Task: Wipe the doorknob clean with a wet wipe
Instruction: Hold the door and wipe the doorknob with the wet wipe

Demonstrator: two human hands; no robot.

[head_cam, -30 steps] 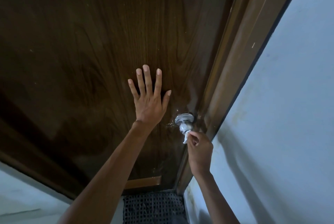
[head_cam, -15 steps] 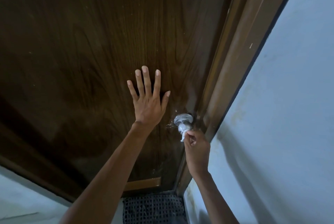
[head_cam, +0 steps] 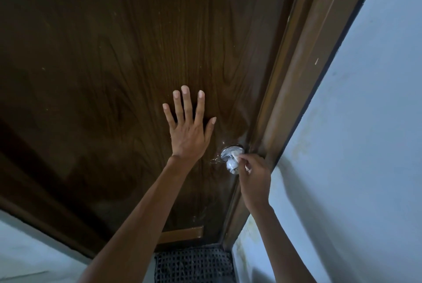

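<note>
The left hand lies flat on the dark wooden door. Its fingers are straight and spread and it holds nothing. It rests to the left of the knob and a little above it, near but not touching.

The knob is shiny metal and sits at the door's right edge, just beside the brown frame. It has a round plate against the wood and a ball standing out from it.

The right hand reaches in from below and to the right, fingers curled. Its fingertips pinch a small white wipe and press it onto the knob, where the ball meets the plate. Only a crumpled bit of the wipe shows past the fingertips; the rest is hidden in the hand. The hand covers the right side of the knob.

To the right of the frame runs a pale blue wall with faint yellowish stains near the frame's foot. At the bottom of the door is a lighter wooden strip, and below it lies a dark woven mat.
</note>
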